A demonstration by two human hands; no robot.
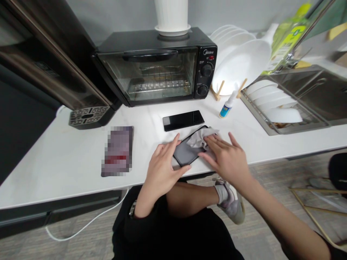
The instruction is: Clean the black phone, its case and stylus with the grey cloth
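A dark phone point(187, 151) lies flat near the front edge of the white counter point(65, 159). My left hand point(162, 168) grips its near-left end between thumb and fingers. A grey cloth point(200, 138) lies on the phone's far end. My right hand point(226, 157) rests with its fingers stretched flat on the cloth and phone. A second black phone point(183, 120) lies just behind, untouched.
A black toaster oven point(159, 66) stands at the back with a white pot point(171, 16) on top. A small spray bottle point(227, 105), white plates in a rack point(241, 61), a sink point(311, 94) at right, a blurred dark device point(118, 151) at left.
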